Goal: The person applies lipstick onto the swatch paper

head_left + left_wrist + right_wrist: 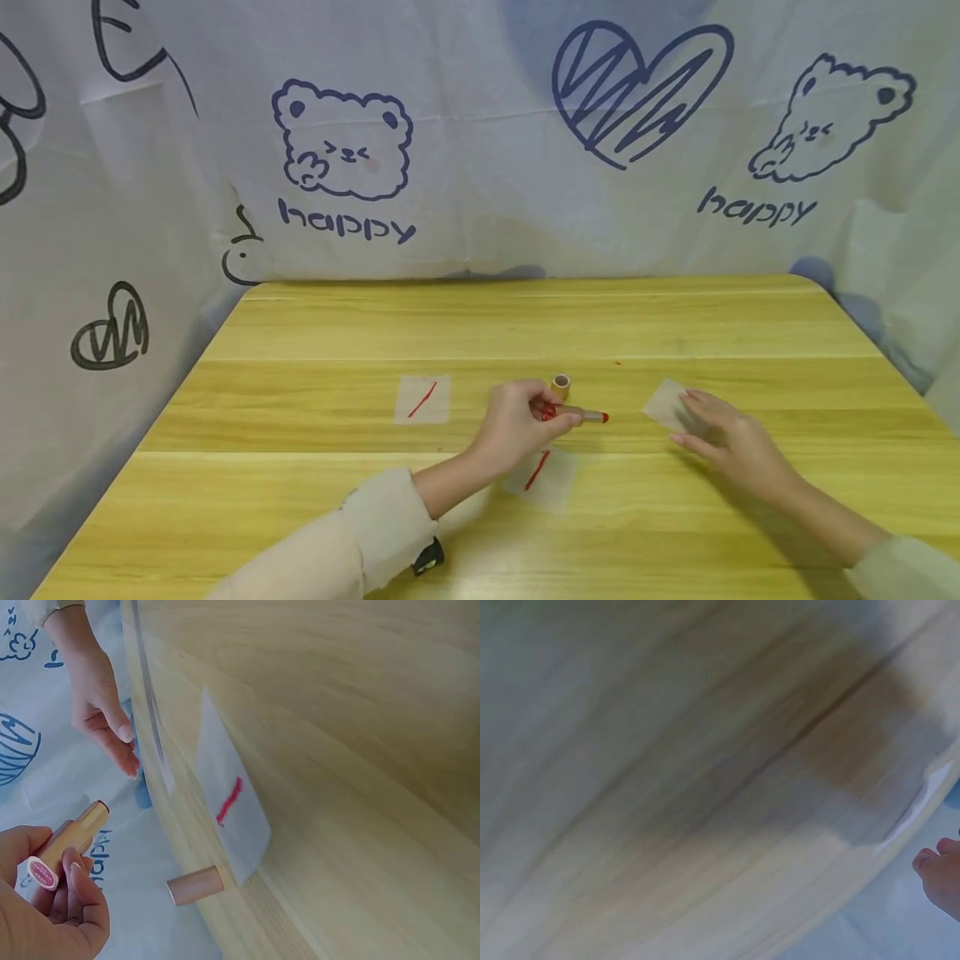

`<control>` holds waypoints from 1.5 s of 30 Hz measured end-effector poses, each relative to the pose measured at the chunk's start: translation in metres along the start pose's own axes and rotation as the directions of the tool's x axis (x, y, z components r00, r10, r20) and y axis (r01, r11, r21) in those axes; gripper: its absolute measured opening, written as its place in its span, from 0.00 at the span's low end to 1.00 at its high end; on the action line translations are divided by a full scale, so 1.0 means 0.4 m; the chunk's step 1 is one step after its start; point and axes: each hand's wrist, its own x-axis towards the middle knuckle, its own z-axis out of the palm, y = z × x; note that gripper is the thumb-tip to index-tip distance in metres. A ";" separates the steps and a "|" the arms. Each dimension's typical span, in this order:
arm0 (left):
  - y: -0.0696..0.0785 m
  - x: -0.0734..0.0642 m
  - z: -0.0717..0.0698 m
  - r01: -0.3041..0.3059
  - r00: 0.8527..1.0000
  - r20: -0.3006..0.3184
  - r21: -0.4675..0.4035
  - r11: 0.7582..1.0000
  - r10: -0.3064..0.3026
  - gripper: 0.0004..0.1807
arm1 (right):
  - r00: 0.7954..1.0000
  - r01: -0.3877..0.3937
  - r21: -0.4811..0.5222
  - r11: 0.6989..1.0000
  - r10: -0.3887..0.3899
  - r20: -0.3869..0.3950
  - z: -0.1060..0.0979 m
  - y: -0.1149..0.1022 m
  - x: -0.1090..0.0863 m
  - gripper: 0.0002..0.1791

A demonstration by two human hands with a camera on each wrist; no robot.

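My left hand (517, 421) grips an open lipstick (588, 415), its red tip pointing right above the table. In the left wrist view, the fingers curl round the lipstick (54, 859), whose round label faces the camera. The lipstick cap (561, 385) stands upright just behind that hand. My right hand (738, 442) hovers over a blank, thin white square (663, 404), thumb and fingers apart; the left wrist view shows nothing held. Below my left wrist lies a white square (555, 483) with a red stroke. Another marked square (422, 400) lies to the left.
The wooden table (337, 325) has a small red speck (617, 363) behind the cap. A dark object (429, 557) shows below my left sleeve. White cloth (480, 167) with drawings hangs behind the table.
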 end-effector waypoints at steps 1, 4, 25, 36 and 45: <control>0.002 0.003 0.006 0.006 1.000 0.005 -0.009 1.000 -0.006 0.08 | 1.000 -0.005 -0.004 1.000 0.005 0.002 -0.001 0.004 -0.002 0.34; 0.008 0.015 0.024 0.013 1.000 0.014 -0.027 1.000 -0.013 0.08 | 1.000 -0.005 -0.012 1.000 0.005 0.006 -0.005 0.017 -0.009 0.35; 0.038 0.083 0.132 0.091 0.995 -0.038 -0.049 0.995 -0.093 0.07 | 0.967 -0.176 -0.027 0.984 0.178 0.180 -0.026 0.075 -0.027 0.37; 0.045 0.117 0.175 0.094 0.995 -0.026 0.011 0.996 -0.094 0.08 | 0.957 -0.189 -0.010 0.982 0.186 0.221 -0.029 0.081 -0.024 0.39; 0.045 0.149 0.226 0.158 0.987 -0.043 0.007 0.987 -0.158 0.08 | 0.951 -0.189 -0.040 0.981 0.193 0.241 -0.030 0.080 -0.018 0.38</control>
